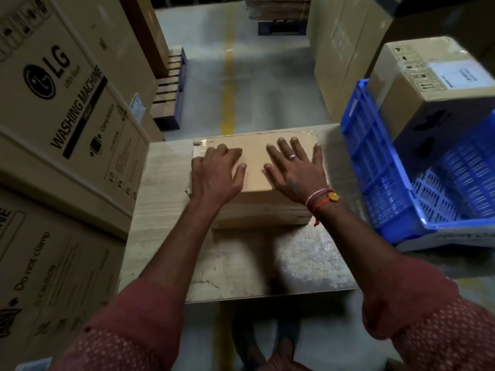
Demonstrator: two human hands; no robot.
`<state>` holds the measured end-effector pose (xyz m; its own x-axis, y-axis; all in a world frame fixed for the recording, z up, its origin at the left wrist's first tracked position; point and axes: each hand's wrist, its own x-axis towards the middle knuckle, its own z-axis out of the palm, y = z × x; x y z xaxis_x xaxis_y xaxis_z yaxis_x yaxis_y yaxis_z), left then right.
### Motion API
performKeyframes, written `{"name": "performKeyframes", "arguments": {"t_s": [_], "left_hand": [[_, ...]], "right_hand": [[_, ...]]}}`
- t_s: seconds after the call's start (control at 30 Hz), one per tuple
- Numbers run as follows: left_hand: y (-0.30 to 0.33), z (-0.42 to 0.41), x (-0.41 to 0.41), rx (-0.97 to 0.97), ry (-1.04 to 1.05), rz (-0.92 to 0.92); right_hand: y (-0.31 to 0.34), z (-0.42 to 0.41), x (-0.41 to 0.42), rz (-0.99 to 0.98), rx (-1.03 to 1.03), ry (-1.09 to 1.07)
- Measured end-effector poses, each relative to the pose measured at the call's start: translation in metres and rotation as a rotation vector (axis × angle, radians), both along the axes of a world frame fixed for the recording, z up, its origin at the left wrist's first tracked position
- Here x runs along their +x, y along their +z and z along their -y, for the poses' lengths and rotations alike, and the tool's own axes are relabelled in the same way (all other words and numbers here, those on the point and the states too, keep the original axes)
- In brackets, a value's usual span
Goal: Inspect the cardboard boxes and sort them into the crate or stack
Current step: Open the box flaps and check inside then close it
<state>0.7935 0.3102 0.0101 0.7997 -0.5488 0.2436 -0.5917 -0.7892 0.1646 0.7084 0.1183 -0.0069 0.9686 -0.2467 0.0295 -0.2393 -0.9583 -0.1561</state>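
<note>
Grey concrete floor w/ yellow line, wooden pallets, dim warehouse light

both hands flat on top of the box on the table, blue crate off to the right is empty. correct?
Not quite: the blue crate is not empty. The head view shows a labelled cardboard box sitting in its far end. The rest holds: the left hand and the right hand both rest on top of the box on the table, and the crate is to the right.
</note>
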Motion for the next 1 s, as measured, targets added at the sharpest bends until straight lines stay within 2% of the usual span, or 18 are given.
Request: {"name": "performKeyframes", "arguments": {"t_s": [0.1,0.23,0.4,0.5,0.6,0.8,0.9,1.0], "left_hand": [[-0.009,0.006,0.013,0.076,0.053,0.016],[-0.017,0.002,0.015,0.069,0.079,0.006],[-0.007,-0.005,0.016,0.084,0.125,-0.089],[-0.004,-0.017,0.024,0.07,0.247,-0.24],[-0.008,-0.021,0.018,-0.084,0.365,-0.386],[-0.001,-0.028,0.009,-0.328,0.368,-0.439],[0.012,-0.034,0.005,-0.47,0.376,-0.393],[0.019,-0.039,-0.009,-0.603,0.38,-0.309]], "right_hand": [[-0.003,-0.003,-0.002,-0.004,-0.012,0.007],[0.003,-0.002,-0.004,-0.02,0.016,0.002],[0.017,0.007,0.0,0.003,0.206,-0.074],[0.015,0.025,0.002,0.005,0.271,-0.209],[0.007,0.034,-0.002,0.039,0.432,-0.305],[0.006,0.025,-0.012,0.288,0.539,-0.27],[0.008,0.017,-0.02,0.506,0.501,-0.221],[0.008,0.008,-0.029,0.625,0.44,-0.198]]}}
